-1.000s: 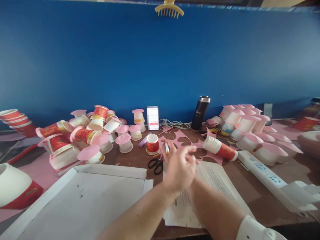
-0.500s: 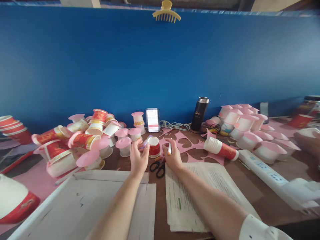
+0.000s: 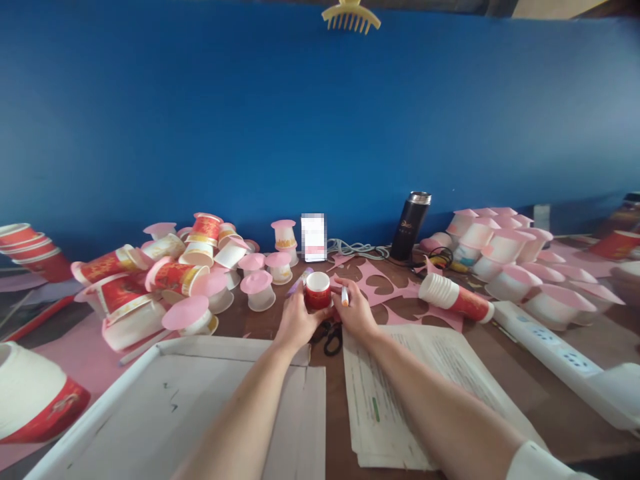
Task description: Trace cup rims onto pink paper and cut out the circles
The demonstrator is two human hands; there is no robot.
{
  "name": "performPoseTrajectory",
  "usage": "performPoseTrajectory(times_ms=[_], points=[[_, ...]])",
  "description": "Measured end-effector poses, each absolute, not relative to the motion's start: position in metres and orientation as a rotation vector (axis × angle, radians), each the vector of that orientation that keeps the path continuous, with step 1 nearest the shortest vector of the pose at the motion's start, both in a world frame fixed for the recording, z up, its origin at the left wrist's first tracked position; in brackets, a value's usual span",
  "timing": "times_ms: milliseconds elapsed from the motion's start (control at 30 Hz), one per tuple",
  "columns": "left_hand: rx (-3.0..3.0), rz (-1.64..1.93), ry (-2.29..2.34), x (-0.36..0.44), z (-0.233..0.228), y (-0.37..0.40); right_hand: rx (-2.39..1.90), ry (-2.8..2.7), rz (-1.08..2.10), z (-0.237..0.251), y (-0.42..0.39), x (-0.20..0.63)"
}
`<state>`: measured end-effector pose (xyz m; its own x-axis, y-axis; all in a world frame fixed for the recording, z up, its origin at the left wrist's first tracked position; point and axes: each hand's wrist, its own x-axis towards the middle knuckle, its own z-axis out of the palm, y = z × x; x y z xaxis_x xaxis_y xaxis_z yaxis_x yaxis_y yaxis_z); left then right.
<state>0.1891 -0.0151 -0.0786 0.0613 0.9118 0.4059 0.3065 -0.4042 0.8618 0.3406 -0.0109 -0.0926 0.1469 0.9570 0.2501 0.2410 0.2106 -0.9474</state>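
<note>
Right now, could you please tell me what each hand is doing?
Left hand: closed around the small red cup.
Right hand: holding an orange-tipped marker, fingers beside the cup.

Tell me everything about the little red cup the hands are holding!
The small cup is short and looks like paper, white around the rim and inside, with a red band and faint gold print on its side. It stands upright, mouth up, over the brown table, in front of the black scissors. The left hand wraps its left side and the right hand, also holding a marker, touches its right side. Whether its base rests on the table cannot be told.
</note>
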Motion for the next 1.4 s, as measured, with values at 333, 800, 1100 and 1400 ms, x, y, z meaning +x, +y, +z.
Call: performPoseTrajectory(times_ms=[333, 800, 1100, 1400], points=[[1.410, 1.427, 1.201, 0.180, -0.069, -0.013, -1.124, -1.199, 0.909, -0.082, -0.023, 0.337], [1.414, 1.412, 0.964, 0.185, -0.062, -0.025, -0.823, -0.804, 1.424, -0.072, -0.023, 0.345], [1.336, 1.443, 0.804, 0.189, -0.056, -0.033, -0.613, -0.650, 1.664, -0.081, -0.018, 0.348], [0.884, 1.433, 0.915, 0.187, -0.063, -0.027, -0.448, -0.358, 1.807, -0.071, -0.020, 0.349]])
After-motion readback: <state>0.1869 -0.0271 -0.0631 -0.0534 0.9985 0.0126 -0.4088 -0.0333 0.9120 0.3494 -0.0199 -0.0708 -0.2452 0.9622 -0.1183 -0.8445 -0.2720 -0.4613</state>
